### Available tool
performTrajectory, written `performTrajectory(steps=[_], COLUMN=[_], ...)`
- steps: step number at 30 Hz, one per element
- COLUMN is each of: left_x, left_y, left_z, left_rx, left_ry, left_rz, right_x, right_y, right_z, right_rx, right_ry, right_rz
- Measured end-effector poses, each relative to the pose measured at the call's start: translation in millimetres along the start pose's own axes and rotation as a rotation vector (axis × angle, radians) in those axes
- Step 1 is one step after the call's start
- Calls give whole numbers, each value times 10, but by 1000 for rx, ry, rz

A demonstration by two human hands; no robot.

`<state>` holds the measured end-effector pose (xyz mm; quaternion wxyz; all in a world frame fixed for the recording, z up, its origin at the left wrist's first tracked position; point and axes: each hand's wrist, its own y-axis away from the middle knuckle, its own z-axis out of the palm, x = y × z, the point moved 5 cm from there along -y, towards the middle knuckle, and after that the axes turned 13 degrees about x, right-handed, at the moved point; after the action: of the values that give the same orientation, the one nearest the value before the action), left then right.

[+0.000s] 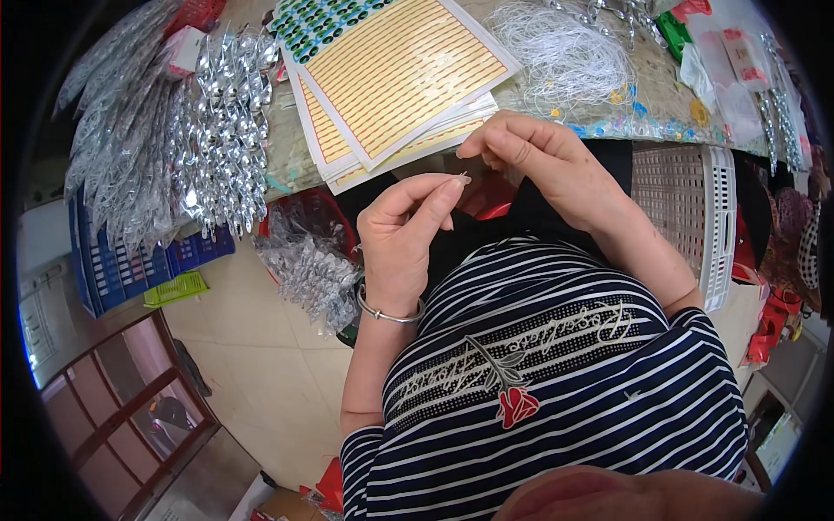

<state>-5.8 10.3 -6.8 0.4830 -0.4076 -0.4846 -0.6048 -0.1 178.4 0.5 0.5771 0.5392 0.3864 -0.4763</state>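
Observation:
My left hand [401,227], with a metal bangle at the wrist, is raised in front of my lap. Its thumb and forefinger pinch a tiny pale thing at the fingertips, too small to name. Close by on the right, my right hand [560,169] has its fingers curled together, and whatever they hold is hidden. Just beyond both hands, stacked sheets [408,74] with yellow strips and red lines overhang the table edge. A bundle of white string [565,54] lies loosely coiled to their right.
Silver twisted ornaments [230,122] hang over the table's left edge, beside others in clear plastic [122,130]. Below are a blue basket [117,260] and bagged silver pieces [313,273]. A white plastic basket [719,226] stands at right. Green and blue round stickers [326,24] lie at the back.

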Motion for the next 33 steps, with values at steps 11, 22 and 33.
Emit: performTrajectory(steps=[11,22,33], left_x=[-41,-56,-86], left_y=[-2,28,-15], left_z=[23,37,-136], left_rx=[-25,-44,-30], left_ry=[-21,-123,-241], left_rz=[-32,-137,130], right_x=[-57,-276,-154], right_y=[35,72,49], right_z=[49,57,-162], right_rx=[-63,47,72], right_ry=[80,474,491], right_rz=[-99,-702,-432])
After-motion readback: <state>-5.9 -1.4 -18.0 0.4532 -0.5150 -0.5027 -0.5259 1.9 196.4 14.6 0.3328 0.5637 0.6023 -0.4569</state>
